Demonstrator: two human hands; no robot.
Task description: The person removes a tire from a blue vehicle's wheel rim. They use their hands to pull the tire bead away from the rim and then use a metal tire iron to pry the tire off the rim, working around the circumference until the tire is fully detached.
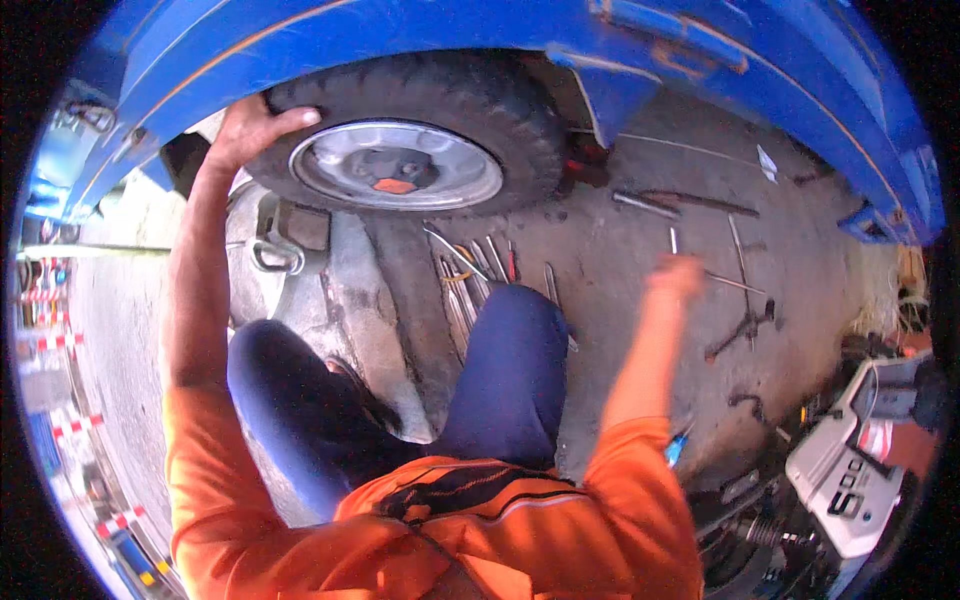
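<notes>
My left hand (252,132) grips the upper left of a black tyre (535,125). Its thumb stretches along the sidewall, while the fingers are partly hidden behind the tread. The wheel has a silver rim (465,175) and an orange-marked hub (393,184), under the blue vehicle body (450,25). Off to the right, my right hand (678,277) is smeared by motion above the floor; its fingers cannot be made out. A short metal bar (673,240) shows just beyond it, and I cannot tell whether the hand holds it. Beside it lies a cross-shaped wrench (742,260).
Several long hand tools (462,290) lie on the floor between my knees and the wheel. A metal pipe (645,205) rests farther right. A grey metal part with a loop (275,255) stands left of the wheel. A motorcycle with a white panel (830,460) is at the lower right.
</notes>
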